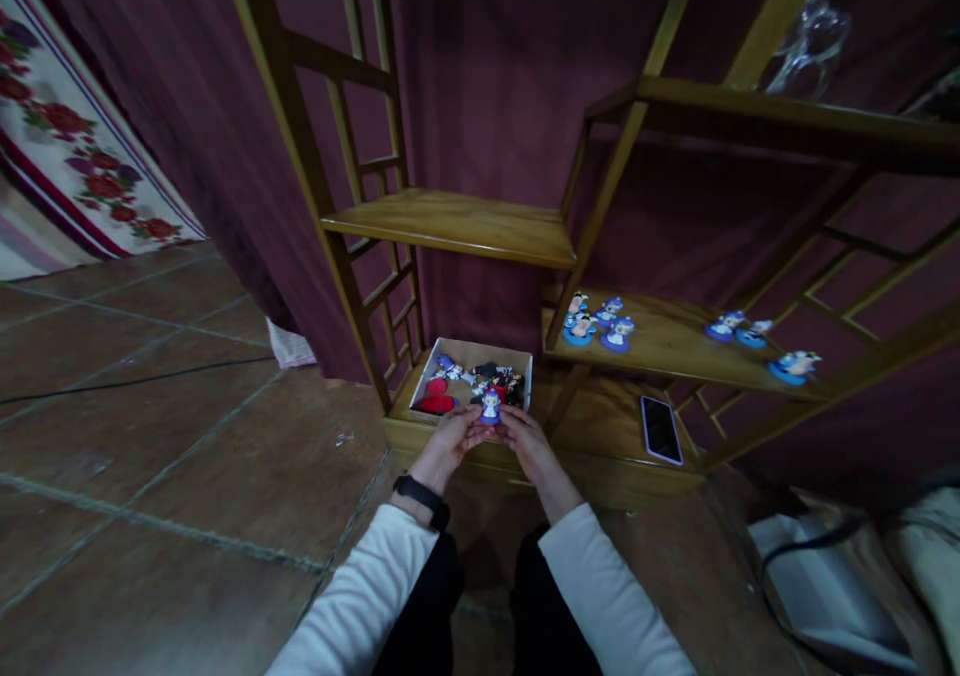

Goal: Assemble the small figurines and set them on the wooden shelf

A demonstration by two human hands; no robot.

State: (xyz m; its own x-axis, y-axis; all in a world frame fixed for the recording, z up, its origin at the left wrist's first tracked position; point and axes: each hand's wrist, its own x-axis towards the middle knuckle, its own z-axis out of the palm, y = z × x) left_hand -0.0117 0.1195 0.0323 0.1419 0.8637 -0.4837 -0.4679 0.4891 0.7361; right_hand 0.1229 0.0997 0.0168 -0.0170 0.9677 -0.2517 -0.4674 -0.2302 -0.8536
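Between my two hands is a small purple and white figurine (490,406) on a round purple base, held upright. My left hand (454,434) closes on its left side, and my right hand (523,436) grips it from the right. Just behind them, a shallow cardboard box (531,368) holds a jumble of toy figures and a red heart-shaped piece (436,396). The fingers partly hide the figurine's base and the front edge of the box.
On the shelf board (667,341) to the right stand several similar figurines (617,334) with blue or purple bases. A phone (661,429) lies on the lower board. An upper shelf (457,221) juts out above the box. Bags (825,566) sit on the floor at right.
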